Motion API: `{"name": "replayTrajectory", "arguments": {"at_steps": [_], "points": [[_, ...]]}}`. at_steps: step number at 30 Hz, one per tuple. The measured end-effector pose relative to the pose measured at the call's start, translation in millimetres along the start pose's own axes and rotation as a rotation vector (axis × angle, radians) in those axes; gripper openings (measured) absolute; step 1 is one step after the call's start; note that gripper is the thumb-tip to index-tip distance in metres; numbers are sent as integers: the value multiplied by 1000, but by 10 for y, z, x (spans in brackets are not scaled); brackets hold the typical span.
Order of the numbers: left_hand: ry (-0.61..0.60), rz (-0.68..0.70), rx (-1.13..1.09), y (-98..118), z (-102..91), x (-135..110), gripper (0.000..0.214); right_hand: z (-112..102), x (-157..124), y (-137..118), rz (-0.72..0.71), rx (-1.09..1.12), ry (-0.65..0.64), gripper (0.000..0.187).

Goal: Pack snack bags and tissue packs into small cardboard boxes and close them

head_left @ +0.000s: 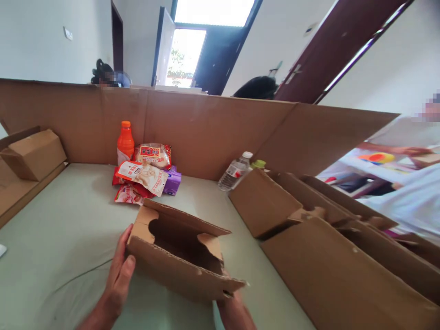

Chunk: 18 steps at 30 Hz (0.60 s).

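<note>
A small cardboard box with its top flaps raised is between my hands above the pale table. My left hand presses against its left end, thumb toward the near side and fingers along the end. At the right end, my right hand grips low on the box, and its fingers are mostly hidden behind the cardboard. The box's dark inside shows nothing I can make out. Just beyond it lies a pile of snack bags, with a white and orange bag on top.
An orange bottle, a rice cracker bag and a purple pack stand by the cardboard wall. A clear bottle leans at the right, near several open boxes. Another box sits far left. Other people are beyond the wall.
</note>
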<state>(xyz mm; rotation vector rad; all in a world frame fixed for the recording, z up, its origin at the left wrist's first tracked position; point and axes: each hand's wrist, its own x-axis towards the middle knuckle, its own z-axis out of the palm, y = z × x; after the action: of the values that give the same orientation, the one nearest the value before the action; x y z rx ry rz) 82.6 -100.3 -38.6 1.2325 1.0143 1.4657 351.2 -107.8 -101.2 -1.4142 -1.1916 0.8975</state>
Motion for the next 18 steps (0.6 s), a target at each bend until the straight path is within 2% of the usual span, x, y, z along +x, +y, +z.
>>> {"name": "replayTrajectory", "arguments": {"at_steps": [3, 5, 8, 11, 14, 16, 18], "points": [[180, 39, 22, -36, -275, -31, 69, 366, 227, -223, 39, 45, -103, 65], [277, 54, 52, -55, -443, -6, 71, 581, 381, -351, 7, 41, -160, 64], [309, 42, 73, -104, -595, 49, 70, 739, 574, -459, -68, 20, -240, 59], [317, 8, 73, -170, -618, 74, 68, 677, 839, -549, -127, -44, -223, 56], [368, -5, 39, -195, -577, 88, 67, 598, 1300, -718, -313, -316, -178, 53], [388, -10, 15, -184, -556, 99, 67, 672, 1673, -859, -452, -506, -198, 49], [399, -21, 9, -176, -551, 103, 67, 882, 2015, -983, -533, -613, -244, 49]]}}
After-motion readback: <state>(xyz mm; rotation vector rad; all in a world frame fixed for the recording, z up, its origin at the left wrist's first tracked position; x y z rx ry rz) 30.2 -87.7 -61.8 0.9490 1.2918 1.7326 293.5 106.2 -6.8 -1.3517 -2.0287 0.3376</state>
